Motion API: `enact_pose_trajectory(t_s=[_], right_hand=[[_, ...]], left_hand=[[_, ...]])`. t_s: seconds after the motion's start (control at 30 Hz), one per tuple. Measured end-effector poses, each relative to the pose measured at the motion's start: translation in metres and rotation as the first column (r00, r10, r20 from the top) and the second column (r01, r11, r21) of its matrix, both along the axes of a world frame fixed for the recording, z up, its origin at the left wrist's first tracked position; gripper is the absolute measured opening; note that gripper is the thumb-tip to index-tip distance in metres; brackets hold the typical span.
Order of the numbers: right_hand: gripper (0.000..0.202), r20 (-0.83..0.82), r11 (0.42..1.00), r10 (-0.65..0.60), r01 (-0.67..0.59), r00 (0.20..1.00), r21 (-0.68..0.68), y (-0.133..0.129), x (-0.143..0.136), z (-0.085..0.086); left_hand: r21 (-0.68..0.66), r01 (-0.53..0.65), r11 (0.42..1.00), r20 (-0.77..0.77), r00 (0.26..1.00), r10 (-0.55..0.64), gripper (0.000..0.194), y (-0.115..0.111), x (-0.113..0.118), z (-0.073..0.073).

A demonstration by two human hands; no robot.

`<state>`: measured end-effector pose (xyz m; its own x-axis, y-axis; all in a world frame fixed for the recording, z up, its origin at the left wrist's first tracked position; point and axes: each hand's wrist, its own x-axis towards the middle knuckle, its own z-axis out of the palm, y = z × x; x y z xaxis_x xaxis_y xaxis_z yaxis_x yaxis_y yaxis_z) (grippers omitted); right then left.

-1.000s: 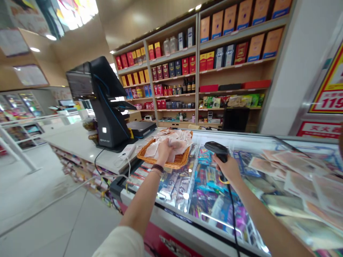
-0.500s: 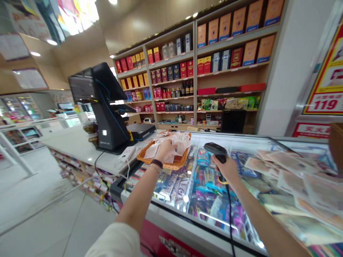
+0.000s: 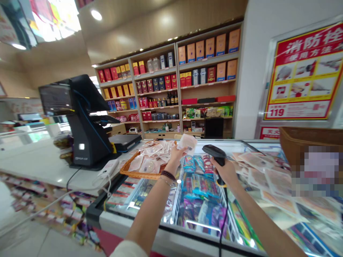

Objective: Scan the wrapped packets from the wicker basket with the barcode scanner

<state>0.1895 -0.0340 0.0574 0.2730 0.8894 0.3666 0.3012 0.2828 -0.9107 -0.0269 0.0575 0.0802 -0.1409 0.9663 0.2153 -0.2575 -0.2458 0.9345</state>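
My left hand (image 3: 177, 156) pinches a small white packet (image 3: 188, 143) with a dark printed label, raised at the right edge of a wicker basket (image 3: 123, 171). Many similar flat packets (image 3: 150, 157) fill that basket. In my right hand (image 3: 226, 169) is a black handheld barcode scanner (image 3: 215, 152), its head tilted toward the packet and its cable hanging down. Both hands are above the glass top of a chest freezer (image 3: 134, 210). More flat packets (image 3: 257, 164) lie in a spread pile on the glass to the right.
A black point-of-sale terminal (image 3: 88, 132) and a flat scale (image 3: 124, 141) stand at the left on the white counter (image 3: 40, 153). A white cable (image 3: 61, 194) crosses in front. A brown box (image 3: 302, 137) is at the far right. Stocked shelves (image 3: 158, 73) line the back wall.
My left hand has lifted a packet out of the basket and moved it to the right, near the scanner. The view has turned to the right.
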Motion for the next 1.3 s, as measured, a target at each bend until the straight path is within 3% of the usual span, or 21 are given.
enact_pose_trajectory(t_s=[0.07,0.2,0.33,0.47,0.77,0.97,1.13,1.3], right_hand=[[0.046,-0.001,1.000,-0.003,0.003,1.000,0.017,-0.004,0.007,-0.001],[0.046,0.011,1.000,-0.006,0.006,1.000,0.002,-0.010,0.015,-0.009],[0.040,0.071,0.998,-0.031,0.035,0.997,-0.059,-0.011,0.016,-0.018],[0.031,0.159,0.991,-0.001,0.022,0.987,-0.129,-0.010,0.014,-0.021],[0.027,0.368,0.967,0.031,0.065,0.929,-0.245,-0.013,0.009,-0.022],[0.026,0.357,0.970,0.015,0.074,0.934,-0.234,-0.009,0.012,-0.029],[0.027,0.374,0.977,-0.017,0.095,0.927,-0.192,-0.003,0.014,-0.040],[0.027,0.329,0.979,0.006,0.062,0.944,-0.195,-0.009,0.014,-0.034]], left_hand=[[-0.029,0.026,0.999,0.136,0.991,-0.022,0.039,0.003,0.026,-0.016],[-0.064,0.034,0.997,0.261,0.965,-0.016,0.048,0.005,0.061,-0.052],[-0.012,0.042,0.999,0.320,0.947,-0.036,0.057,0.006,0.073,-0.085],[-0.018,0.024,1.000,0.332,0.943,-0.017,0.063,0.011,0.072,-0.105],[-0.015,-0.003,1.000,0.293,0.956,0.007,0.068,0.015,0.069,-0.112],[-0.022,-0.003,1.000,0.268,0.963,0.009,0.059,0.010,0.068,-0.108],[-0.032,-0.010,0.999,0.278,0.960,0.019,0.062,0.009,0.068,-0.107],[-0.019,-0.025,0.999,0.291,0.956,0.030,0.066,0.010,0.069,-0.108]])
